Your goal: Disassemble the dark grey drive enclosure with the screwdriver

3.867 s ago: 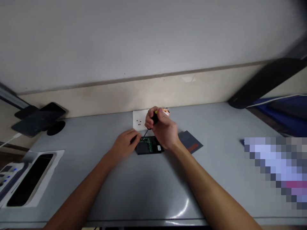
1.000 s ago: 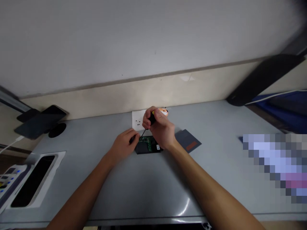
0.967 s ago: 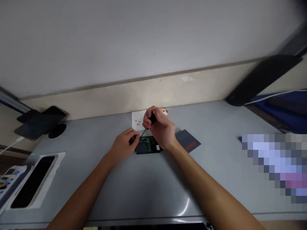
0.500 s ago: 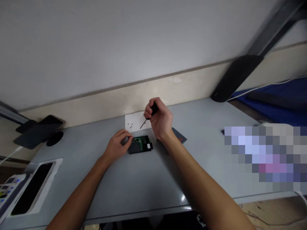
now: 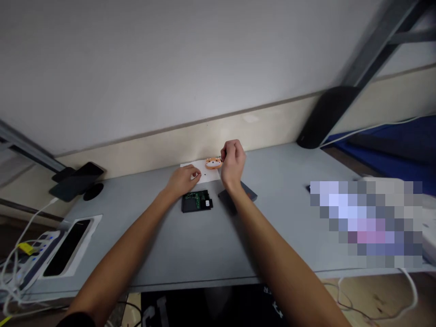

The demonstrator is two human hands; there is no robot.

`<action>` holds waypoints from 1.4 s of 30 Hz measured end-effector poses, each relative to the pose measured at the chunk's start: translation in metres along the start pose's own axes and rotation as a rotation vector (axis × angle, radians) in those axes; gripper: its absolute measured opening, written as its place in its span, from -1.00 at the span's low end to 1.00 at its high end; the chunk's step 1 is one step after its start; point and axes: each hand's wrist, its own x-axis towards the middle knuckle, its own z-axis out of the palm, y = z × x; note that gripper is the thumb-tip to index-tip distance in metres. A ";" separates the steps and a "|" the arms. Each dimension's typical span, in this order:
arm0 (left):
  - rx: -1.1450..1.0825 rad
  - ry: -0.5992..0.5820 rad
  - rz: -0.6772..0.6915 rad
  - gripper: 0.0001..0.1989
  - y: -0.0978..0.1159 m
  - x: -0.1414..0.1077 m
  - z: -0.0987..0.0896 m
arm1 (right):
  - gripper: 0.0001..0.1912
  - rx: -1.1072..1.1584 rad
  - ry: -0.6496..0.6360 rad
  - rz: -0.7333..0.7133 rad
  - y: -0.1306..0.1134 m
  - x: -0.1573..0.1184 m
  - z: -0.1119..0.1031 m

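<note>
My left hand (image 5: 185, 180) is over the white paper (image 5: 211, 176), thumb and fingertips pinched together; anything between them is too small to make out. My right hand (image 5: 233, 164) is curled closed behind the paper's right side. In the earlier view it grips a black screwdriver; now only a dark bit of that shows at the fingers. Just left of it lies an orange and white case with an animal face (image 5: 213, 163). A black device with an exposed green circuit board (image 5: 197, 201) lies flat below my left hand, untouched. A dark flat cover (image 5: 250, 191) is partly hidden under my right wrist.
A black phone (image 5: 70, 247) lies on a white box at left, near a power strip (image 5: 41, 254) with white cables. A dark device on a stand (image 5: 80, 180) is at the back left. A black cylinder (image 5: 329, 116) stands back right. A pixelated area covers the right side.
My left hand has let go of the circuit board device and moved up over the paper. My right hand has turned, hiding the screwdriver. The orange case now shows beside it.
</note>
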 end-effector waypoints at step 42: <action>-0.477 0.121 0.110 -0.27 0.038 -0.070 -0.002 | -0.67 -1.263 -0.887 -0.477 -0.037 -0.058 -0.138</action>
